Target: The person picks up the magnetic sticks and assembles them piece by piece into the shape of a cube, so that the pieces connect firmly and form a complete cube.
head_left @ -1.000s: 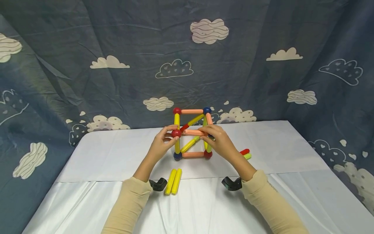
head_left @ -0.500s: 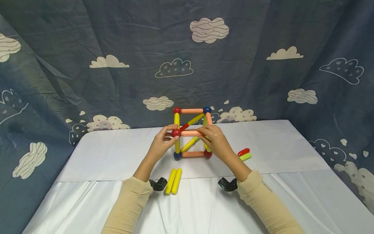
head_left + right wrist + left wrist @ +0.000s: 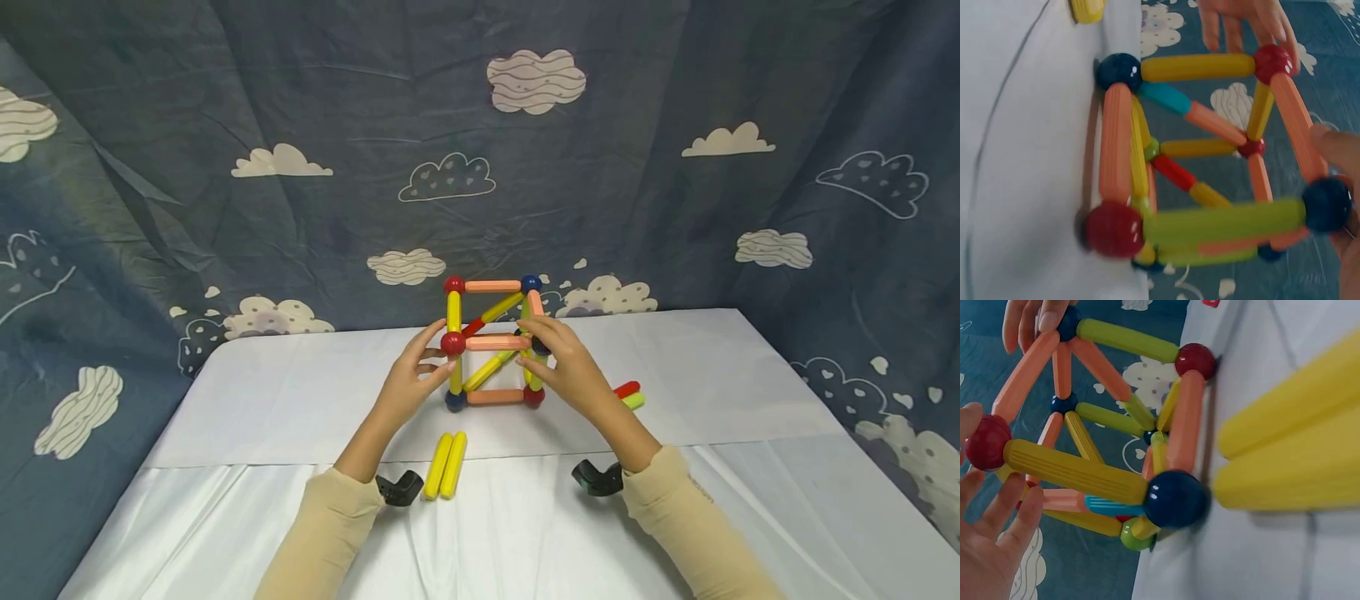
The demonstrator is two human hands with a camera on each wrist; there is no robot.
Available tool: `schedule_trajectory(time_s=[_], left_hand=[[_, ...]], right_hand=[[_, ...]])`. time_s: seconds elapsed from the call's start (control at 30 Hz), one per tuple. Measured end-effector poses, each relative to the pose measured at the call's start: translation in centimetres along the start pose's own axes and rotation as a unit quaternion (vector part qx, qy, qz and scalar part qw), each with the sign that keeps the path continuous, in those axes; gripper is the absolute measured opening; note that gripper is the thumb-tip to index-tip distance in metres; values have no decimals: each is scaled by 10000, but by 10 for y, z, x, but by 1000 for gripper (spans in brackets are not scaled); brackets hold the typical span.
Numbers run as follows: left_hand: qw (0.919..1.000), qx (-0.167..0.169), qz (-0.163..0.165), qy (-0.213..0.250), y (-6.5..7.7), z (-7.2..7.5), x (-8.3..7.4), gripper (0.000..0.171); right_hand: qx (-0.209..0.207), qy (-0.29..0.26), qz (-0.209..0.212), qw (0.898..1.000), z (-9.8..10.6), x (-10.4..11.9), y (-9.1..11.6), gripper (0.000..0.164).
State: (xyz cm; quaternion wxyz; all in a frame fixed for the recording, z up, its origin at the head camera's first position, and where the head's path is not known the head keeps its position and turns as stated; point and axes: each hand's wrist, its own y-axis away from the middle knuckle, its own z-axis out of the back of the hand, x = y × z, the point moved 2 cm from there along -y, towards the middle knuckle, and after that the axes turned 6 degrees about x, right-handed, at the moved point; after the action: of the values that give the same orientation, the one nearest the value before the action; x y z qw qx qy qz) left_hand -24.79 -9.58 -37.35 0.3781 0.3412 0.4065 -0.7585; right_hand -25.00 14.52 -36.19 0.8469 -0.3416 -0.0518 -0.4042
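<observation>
A cube-shaped frame of coloured rods and balls stands on the white cloth. Its upper front edge is a salmon rod [image 3: 497, 342] joining a red ball [image 3: 453, 343] to a dark blue ball [image 3: 1327, 205]. My left hand [image 3: 405, 383] is spread around the red ball, its fingers loose and apart. My right hand [image 3: 570, 367] surrounds the blue ball end, thumb and fingers parted above and below the rod. In the right wrist view, the right thumb [image 3: 1329, 140] overlaps the rod near the blue ball. Diagonal two-coloured rods cross the frame's sides.
Two loose yellow rods [image 3: 446, 467] lie side by side in front of the frame. A red rod [image 3: 627, 389] and a green rod [image 3: 634, 401] lie behind my right forearm. A dark cloud-print curtain [image 3: 480, 225] hangs behind the white-covered table [image 3: 255, 408].
The salmon rod has come into line against the red ball, closing the upper front edge. Both hands have loosened their pinch, the left from the ball, the right from the rod.
</observation>
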Motion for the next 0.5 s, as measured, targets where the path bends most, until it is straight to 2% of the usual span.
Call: schedule_trajectory(time_s=[0.1, 0.23, 0.37, 0.5], left_hand=[[9998, -52, 151, -75, 11, 1, 18, 65], [9986, 35, 438, -278, 31, 3, 26, 66], [9926, 612, 975, -384, 52, -1, 33, 64], [9774, 1464, 1400, -605, 69, -9, 41, 62]], right_hand=[[-64, -93, -107, 9999, 9, -7, 14, 66], [6, -172, -441, 9989, 21, -22, 38, 71], [191, -338, -1029, 9939, 28, -47, 64, 75], [525, -636, -1596, 9837, 30, -72, 87, 72]])
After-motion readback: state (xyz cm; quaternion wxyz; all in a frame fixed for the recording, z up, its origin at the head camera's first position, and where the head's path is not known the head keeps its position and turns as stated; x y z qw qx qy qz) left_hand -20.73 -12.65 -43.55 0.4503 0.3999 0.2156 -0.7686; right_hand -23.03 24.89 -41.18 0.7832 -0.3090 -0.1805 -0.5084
